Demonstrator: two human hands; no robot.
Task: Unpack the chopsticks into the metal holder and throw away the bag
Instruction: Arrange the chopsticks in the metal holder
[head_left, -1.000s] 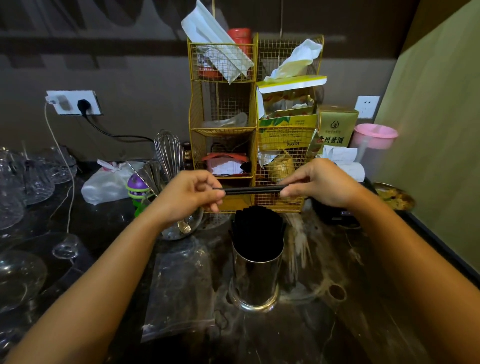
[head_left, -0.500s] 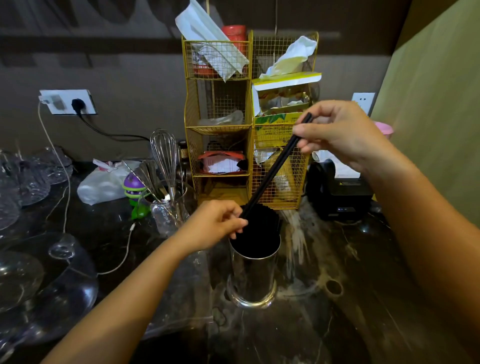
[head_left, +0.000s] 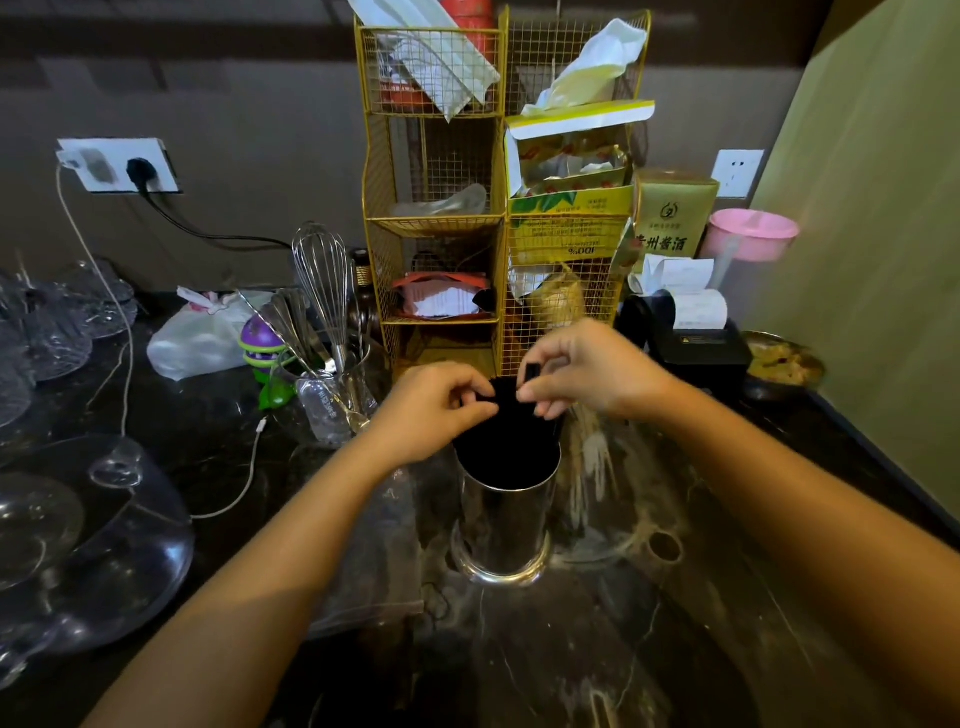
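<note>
A shiny metal holder (head_left: 503, 525) stands upright on the dark counter, packed with black chopsticks (head_left: 506, 436) whose tops stick out above its rim. My right hand (head_left: 587, 371) pinches the top end of a black chopstick that stands almost fully down among the others. My left hand (head_left: 434, 408) rests its fingertips on the chopstick tops at the holder's left side. The empty clear plastic bag (head_left: 374, 561) lies flat on the counter left of the holder, partly under my left forearm.
A yellow wire rack (head_left: 441, 228) full of packets stands just behind the holder. A glass with a whisk (head_left: 322, 291) and utensils is at the left, glassware (head_left: 67, 530) further left, a black receipt printer (head_left: 691, 343) at the right, a green wall beyond.
My right hand has come down from high up, lowering the tilted chopstick upright into the holder. My left hand stays at the holder's rim, guiding the tops.
</note>
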